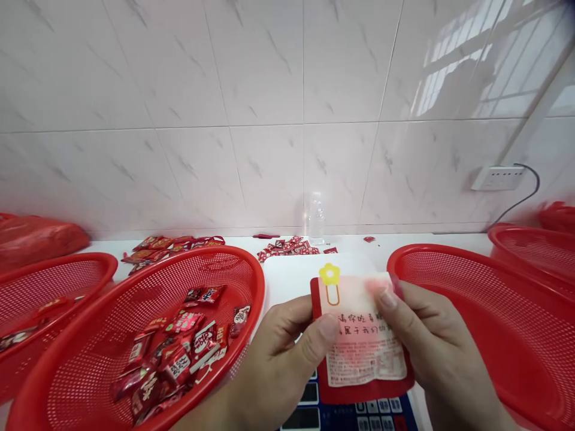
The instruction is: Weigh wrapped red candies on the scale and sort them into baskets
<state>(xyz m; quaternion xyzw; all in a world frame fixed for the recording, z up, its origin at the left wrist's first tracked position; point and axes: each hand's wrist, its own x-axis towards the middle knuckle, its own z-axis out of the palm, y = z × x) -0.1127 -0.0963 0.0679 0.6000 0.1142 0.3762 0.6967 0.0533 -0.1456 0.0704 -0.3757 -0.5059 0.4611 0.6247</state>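
A red pouch (362,335) with a pale printed label and a yellow flower paper clip (330,275) near its top left corner is held up in front of me. My left hand (296,344) pinches its left edge, thumb on the label. My right hand (426,329) grips the upper right corner between thumb and fingers. Behind and below the pouch are a white scale (291,278) and its dark blue keypad (372,413), partly covered by the pouch and hands. What the pouch contains is hidden.
At left, a red basket (258,281) holds several wrapped candies (179,359); another red basket (105,263) stands further left. A red basket (404,251) is at right. Small red packets (291,246) and a clear plastic bottle (316,218) lie near the tiled wall (269,161).
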